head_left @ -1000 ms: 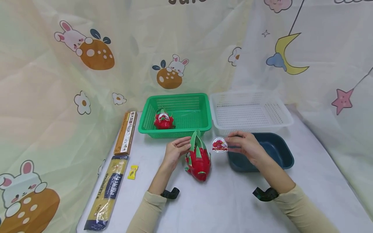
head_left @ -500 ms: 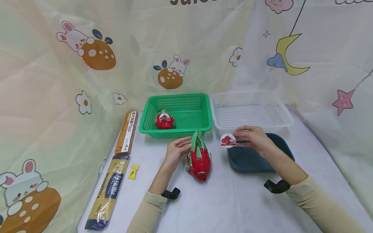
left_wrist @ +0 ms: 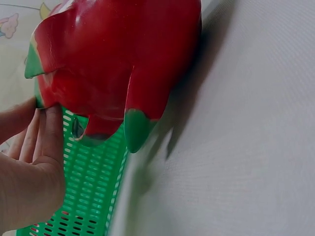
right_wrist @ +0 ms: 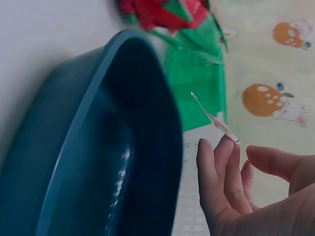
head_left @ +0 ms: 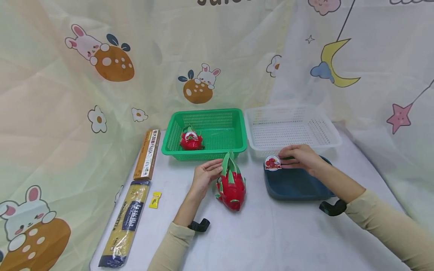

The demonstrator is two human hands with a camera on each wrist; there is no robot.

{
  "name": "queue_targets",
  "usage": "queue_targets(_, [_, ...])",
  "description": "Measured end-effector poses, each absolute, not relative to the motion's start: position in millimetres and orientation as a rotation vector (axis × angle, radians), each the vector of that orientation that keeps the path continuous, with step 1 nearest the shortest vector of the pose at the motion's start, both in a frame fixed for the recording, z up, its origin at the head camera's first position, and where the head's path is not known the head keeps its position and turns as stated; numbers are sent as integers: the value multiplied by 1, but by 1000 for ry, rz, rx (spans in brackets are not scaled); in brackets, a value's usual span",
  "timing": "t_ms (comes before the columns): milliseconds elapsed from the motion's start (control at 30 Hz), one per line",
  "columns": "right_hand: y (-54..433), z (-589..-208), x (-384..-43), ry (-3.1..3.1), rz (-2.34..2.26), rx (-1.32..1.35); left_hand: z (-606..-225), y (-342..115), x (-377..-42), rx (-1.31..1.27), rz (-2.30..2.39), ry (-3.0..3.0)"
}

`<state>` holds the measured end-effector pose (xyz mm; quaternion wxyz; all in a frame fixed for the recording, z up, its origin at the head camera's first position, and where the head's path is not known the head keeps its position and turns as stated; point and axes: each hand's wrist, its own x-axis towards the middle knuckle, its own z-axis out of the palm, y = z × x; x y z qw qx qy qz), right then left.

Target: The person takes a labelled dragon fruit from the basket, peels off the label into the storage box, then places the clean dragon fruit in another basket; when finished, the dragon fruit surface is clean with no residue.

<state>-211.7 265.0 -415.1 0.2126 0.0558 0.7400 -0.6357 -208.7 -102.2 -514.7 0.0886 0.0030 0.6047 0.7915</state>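
A large red dragon fruit (head_left: 232, 190) with green leaf tips is at the middle of the white table. My left hand (head_left: 207, 175) pinches it by its green tips. The left wrist view shows thumb and fingers at a tip of its red skin (left_wrist: 123, 54). My right hand (head_left: 300, 160) holds a round sticker (head_left: 272, 162) printed with red fruit at its fingertips, above the dark blue basin (head_left: 296, 188). Edge-on in the right wrist view, the sticker (right_wrist: 214, 118) juts from the fingertips. A smaller dragon fruit (head_left: 191, 142) bearing a similar sticker lies in the green basket (head_left: 220, 154).
A white basket (head_left: 325, 145) stands at the back right, behind the blue basin. Along the left lie a brown pasta box (head_left: 146, 154) and a spaghetti packet (head_left: 125, 226), with a small yellow packet (head_left: 155, 200) beside them. Printed cloth hangs behind the table.
My right hand has moved to the right with the sticker, from beside the dragon fruit to above the left part of the blue basin. The left hand and its fruit stay put.
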Motion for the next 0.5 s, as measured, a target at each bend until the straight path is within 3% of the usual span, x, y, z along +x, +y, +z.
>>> queue_targets(500, [280,-448,-225,2118,-1532,166,-516,-102,-209,-3,2362,1782])
